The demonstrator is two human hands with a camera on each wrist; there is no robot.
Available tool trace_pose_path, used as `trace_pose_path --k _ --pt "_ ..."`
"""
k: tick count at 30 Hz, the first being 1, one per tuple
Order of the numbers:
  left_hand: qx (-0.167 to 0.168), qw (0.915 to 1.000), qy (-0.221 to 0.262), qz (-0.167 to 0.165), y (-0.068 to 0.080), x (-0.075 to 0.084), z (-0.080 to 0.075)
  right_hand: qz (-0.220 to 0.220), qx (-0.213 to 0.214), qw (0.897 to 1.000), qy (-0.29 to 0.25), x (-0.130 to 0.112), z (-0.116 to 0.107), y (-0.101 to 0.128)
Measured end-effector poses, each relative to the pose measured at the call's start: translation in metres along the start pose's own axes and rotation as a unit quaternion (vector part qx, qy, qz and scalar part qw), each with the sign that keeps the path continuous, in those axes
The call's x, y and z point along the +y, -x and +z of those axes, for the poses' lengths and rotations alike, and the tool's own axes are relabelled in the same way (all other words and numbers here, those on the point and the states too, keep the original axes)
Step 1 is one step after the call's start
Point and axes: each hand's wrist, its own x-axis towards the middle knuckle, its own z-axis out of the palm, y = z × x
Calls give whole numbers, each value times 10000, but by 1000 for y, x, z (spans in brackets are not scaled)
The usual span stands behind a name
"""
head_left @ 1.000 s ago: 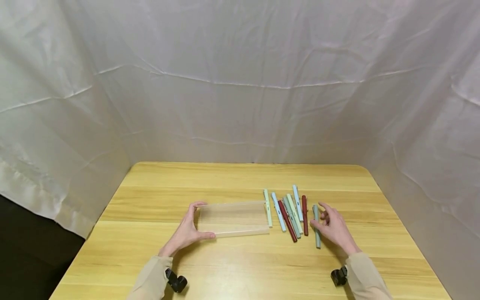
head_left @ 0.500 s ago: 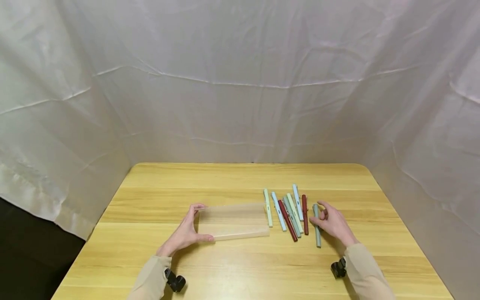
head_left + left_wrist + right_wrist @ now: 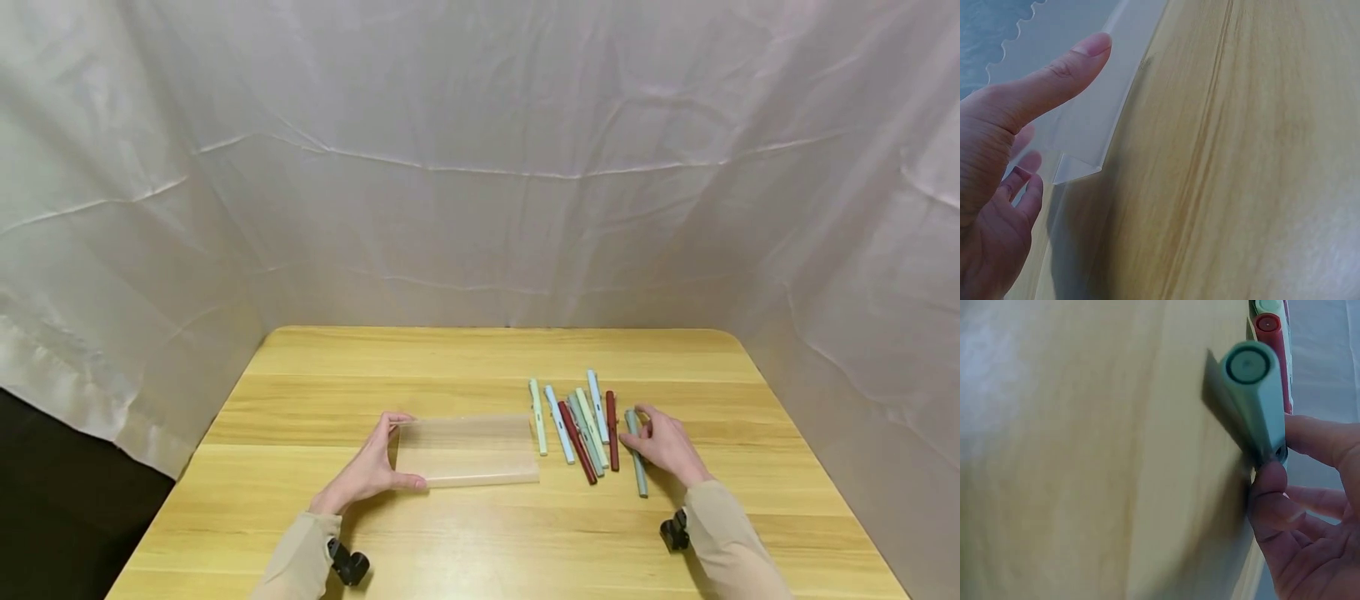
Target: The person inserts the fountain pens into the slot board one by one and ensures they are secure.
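Observation:
A translucent rectangular box (image 3: pixel 468 450) lies on the wooden table (image 3: pixel 465 358). My left hand (image 3: pixel 401 450) grips its left end, thumb along the near wall and fingers on the far wall. In the left wrist view the thumb (image 3: pixel 1054 81) lies on the box's edge (image 3: pixel 1107 100), with the other fingers showing through the plastic. A grey-green pen (image 3: pixel 638 468) lies right of a row of several pens (image 3: pixel 577 425). My right hand (image 3: pixel 636 429) pinches its upper part between thumb and fingers. The right wrist view shows the pen's round end (image 3: pixel 1247 365) and my thumb (image 3: pixel 1269 487) against its barrel.
The row holds pale green, light blue and dark red pens lying side by side, just right of the box. A dark red pen (image 3: pixel 1272 344) lies next to the one I hold. White cloth (image 3: pixel 480 167) walls the table on three sides.
My right hand has drawn slightly nearer and tightened on the grey-green pen, which has shifted a little. The left hand stays on the box's end.

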Motion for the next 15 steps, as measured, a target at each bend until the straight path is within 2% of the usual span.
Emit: trace_pose_path --k 8,15 --pt "-45 9998 55 -194 1 0 -1 31 -41 10000 74 -2 0 0" --pt "-79 9999 34 -140 1 1 0 104 -50 9999 -14 -3 -1 1"
